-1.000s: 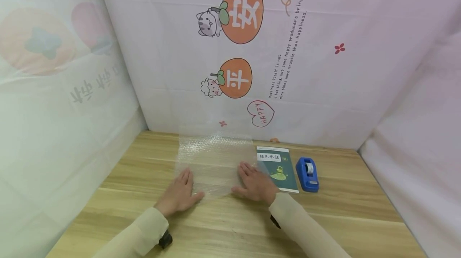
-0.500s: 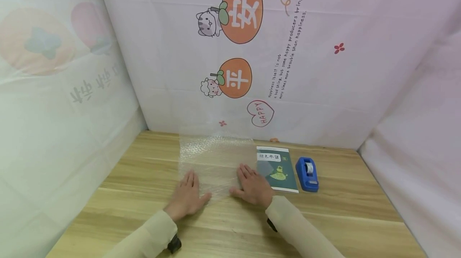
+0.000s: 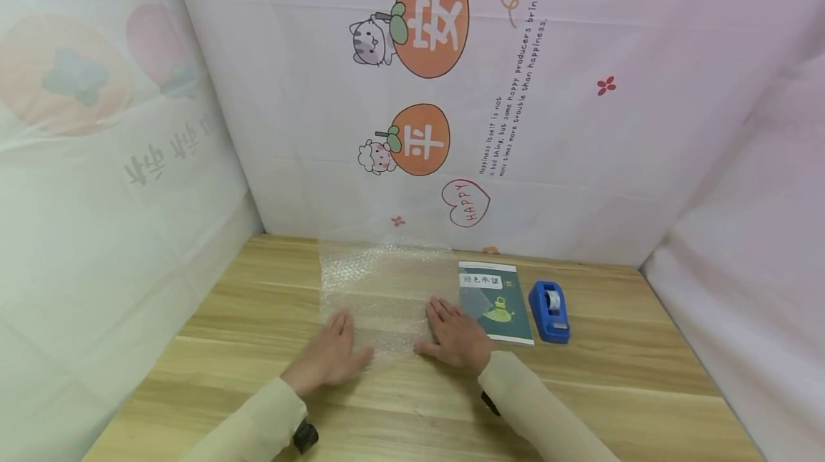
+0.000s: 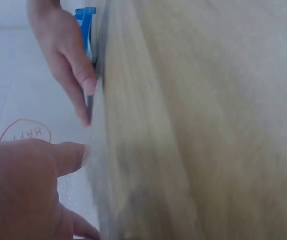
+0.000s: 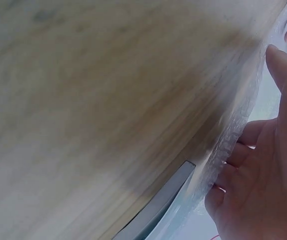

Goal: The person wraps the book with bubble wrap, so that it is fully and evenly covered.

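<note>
A clear sheet of bubble wrap lies on the wooden table, its far end reaching up by the back cloth. Palm down, my left hand rests on its near left part with straight fingers. My right hand presses flat on the near right part, fingers extended and thumb spread. Just right of that hand is a green booklet with a white title label, partly overlapped by the wrap. In the right wrist view, the bubble wrap lies under my fingers, beside the booklet's corner.
A blue tape dispenser holding a roll of tape stands right of the booklet. White printed cloth rises behind the table and along both sides.
My left hand has shifted a little to the right and nearer to me. The right hand stays almost in place, and the wrap's creases have changed slightly.
</note>
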`<state>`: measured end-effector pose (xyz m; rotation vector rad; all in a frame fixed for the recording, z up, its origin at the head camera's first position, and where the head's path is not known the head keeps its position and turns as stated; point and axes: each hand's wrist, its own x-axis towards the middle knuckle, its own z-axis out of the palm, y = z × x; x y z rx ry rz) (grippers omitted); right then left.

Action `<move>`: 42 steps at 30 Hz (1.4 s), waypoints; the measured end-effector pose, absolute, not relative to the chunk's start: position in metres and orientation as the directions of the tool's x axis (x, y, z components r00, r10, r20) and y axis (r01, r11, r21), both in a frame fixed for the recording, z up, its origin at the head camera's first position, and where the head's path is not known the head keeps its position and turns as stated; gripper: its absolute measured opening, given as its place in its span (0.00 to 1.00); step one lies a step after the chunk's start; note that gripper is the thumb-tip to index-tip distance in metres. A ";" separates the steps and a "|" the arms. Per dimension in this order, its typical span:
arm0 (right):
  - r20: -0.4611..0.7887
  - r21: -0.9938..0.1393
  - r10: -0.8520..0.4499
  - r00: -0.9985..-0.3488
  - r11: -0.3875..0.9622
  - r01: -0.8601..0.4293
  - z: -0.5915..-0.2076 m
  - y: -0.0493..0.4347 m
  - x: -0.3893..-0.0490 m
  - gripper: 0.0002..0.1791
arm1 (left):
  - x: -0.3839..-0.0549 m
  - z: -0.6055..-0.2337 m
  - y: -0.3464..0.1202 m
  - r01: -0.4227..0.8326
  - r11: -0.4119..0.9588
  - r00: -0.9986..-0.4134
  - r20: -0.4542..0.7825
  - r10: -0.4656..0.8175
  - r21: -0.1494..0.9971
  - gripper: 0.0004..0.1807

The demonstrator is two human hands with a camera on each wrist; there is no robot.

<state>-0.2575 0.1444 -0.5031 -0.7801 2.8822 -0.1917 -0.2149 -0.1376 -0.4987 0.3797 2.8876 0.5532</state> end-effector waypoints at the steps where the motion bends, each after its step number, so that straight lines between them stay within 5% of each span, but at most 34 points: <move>1: -0.114 -0.159 -0.511 -0.852 0.856 -0.493 -0.503 0.145 -0.258 0.51 | -0.215 -0.496 -0.141 0.220 0.893 -0.948 -0.127 0.290 0.393 0.49; 7: -0.135 -0.168 -0.519 -0.844 0.851 -0.497 -0.500 0.149 -0.258 0.50 | -0.225 -0.481 -0.162 0.272 0.861 -0.928 -0.120 0.353 0.431 0.48; 26: -0.168 -0.170 -0.573 -0.802 0.818 -0.549 -0.498 0.171 -0.257 0.51 | -0.269 -0.482 -0.207 0.544 0.789 -0.826 0.016 0.564 0.285 0.49; 42: -0.172 -0.177 -0.610 -0.773 0.791 -0.585 -0.497 0.185 -0.257 0.52 | -0.270 -0.485 -0.210 0.495 0.790 -0.826 -0.086 0.557 0.362 0.55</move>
